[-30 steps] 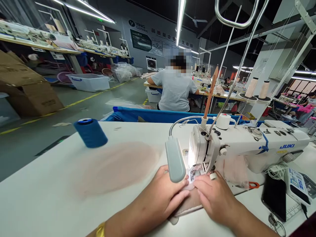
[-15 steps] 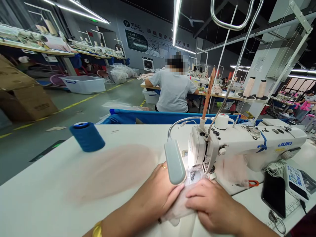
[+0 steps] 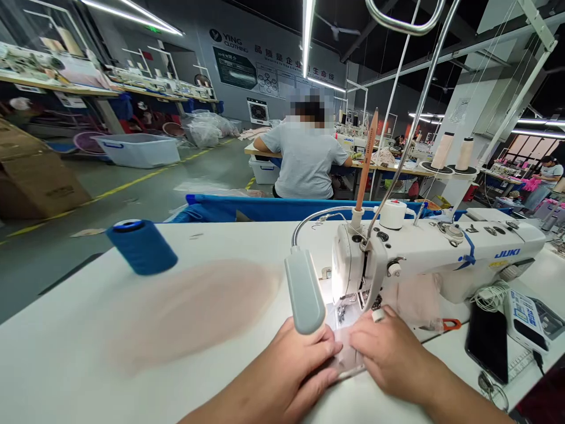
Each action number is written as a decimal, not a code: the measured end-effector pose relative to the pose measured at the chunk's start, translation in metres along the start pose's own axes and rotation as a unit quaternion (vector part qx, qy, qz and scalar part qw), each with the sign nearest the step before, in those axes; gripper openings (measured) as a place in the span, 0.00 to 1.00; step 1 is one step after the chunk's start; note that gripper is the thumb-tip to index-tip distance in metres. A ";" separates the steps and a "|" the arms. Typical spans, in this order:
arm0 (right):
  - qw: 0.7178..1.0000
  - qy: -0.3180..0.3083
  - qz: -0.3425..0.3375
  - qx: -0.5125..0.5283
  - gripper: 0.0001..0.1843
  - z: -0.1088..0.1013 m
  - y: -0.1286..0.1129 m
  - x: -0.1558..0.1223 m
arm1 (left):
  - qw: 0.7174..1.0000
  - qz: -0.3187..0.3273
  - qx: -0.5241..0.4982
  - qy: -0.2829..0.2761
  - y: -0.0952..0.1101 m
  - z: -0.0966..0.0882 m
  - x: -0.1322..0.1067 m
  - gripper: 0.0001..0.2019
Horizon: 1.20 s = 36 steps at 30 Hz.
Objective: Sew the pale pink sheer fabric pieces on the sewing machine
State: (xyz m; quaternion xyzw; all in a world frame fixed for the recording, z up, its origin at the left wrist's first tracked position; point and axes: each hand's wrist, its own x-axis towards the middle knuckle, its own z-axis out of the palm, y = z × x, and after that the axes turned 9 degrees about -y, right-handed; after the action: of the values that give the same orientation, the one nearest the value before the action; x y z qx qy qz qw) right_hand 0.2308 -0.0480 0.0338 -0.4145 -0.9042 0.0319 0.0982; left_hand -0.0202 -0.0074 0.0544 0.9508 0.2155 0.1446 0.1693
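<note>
A small piece of pale, sheer fabric [image 3: 346,355] lies at the needle area of the white JUKI sewing machine [image 3: 441,253], lit by the machine's lamp. My left hand [image 3: 300,365] holds its left side, fingers curled and thumb close to the forefinger. Bent over the fabric's right side are the fingers of my right hand [image 3: 392,353], just below the presser foot [image 3: 342,309]. Partly covering my left hand is the grey lamp head [image 3: 304,291] on its bendable neck. The fingertips of both hands are partly hidden.
A blue thread cone [image 3: 142,247] stands at the table's left, near a sheer pinkish cloth [image 3: 198,312]. At right lie orange-handled snips [image 3: 450,324], a black phone [image 3: 487,341] and a white device [image 3: 527,315]. A pencil [image 3: 367,162] rises above the machine. Ahead, a co-worker [image 3: 304,156] sits.
Both hands have shifted on the fabric. My right hand has moved up and right, nearer the machine; my left fingers have curled further in. The view has turned slightly.
</note>
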 end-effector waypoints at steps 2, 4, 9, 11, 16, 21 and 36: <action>1.000 -0.003 0.022 -0.018 0.12 -0.002 0.002 -0.001 | 1.000 0.008 -0.006 0.010 -0.002 0.002 0.000 0.11; 0.999 -0.005 0.036 -0.030 0.11 -0.005 0.005 -0.003 | 1.000 0.017 -0.007 0.015 -0.001 0.004 0.001 0.12; 0.998 0.003 0.050 -0.037 0.12 -0.008 0.005 -0.004 | 1.000 0.002 0.005 0.001 0.006 0.007 -0.001 0.08; 0.998 0.010 0.049 -0.033 0.12 -0.007 0.004 -0.004 | 1.000 -0.004 0.011 -0.007 0.007 0.007 -0.002 0.08; 0.998 0.014 0.055 -0.016 0.13 -0.002 0.007 -0.003 | 1.000 -0.001 0.011 -0.007 0.007 0.006 -0.001 0.09; 0.999 0.030 0.041 -0.002 0.16 -0.002 0.009 -0.004 | 1.000 -0.011 0.024 0.004 0.005 0.013 0.000 0.10; 0.999 0.026 0.017 0.013 0.14 0.002 0.012 -0.002 | 0.998 -0.001 0.064 0.030 -0.008 0.025 0.001 0.12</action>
State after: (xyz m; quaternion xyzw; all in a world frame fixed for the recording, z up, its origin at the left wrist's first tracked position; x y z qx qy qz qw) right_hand 0.2407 -0.0416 0.0299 -0.4292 -0.8936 0.0350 0.1263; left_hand -0.0140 -0.0067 0.0293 0.9546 0.2304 0.1592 0.1020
